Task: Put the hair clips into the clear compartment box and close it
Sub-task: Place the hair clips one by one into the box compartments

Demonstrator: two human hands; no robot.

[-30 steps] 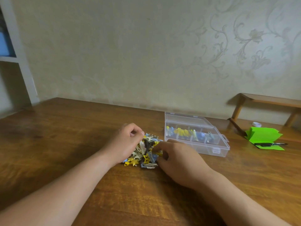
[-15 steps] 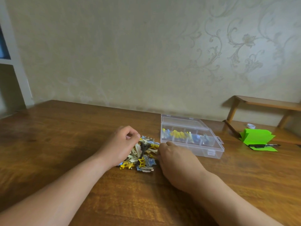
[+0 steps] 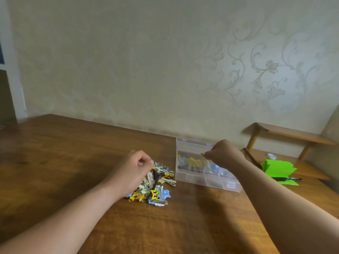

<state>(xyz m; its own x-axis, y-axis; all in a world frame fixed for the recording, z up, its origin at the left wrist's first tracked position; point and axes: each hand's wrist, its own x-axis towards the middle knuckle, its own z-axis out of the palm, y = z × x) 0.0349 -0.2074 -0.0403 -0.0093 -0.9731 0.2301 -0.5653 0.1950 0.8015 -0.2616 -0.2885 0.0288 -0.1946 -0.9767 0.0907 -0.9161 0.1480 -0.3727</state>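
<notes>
Wide wooden worktop [image 3: 73,162], and just under the right hand [image 3: 224,153] sits the clear compartment box [image 3: 205,177], lid open toward the wall, several clips already in its back cells. That hand is pinching a small yellow clip [image 3: 202,154] above the box. The left hand [image 3: 134,170] is curled loosely on the pile of hair clips [image 3: 156,186], just right of its knuckles; whether it grips one, I cannot tell. Risk here: let go too soon and the yellow clip bounces off a divider, or the forearm nudges the light box.
</notes>
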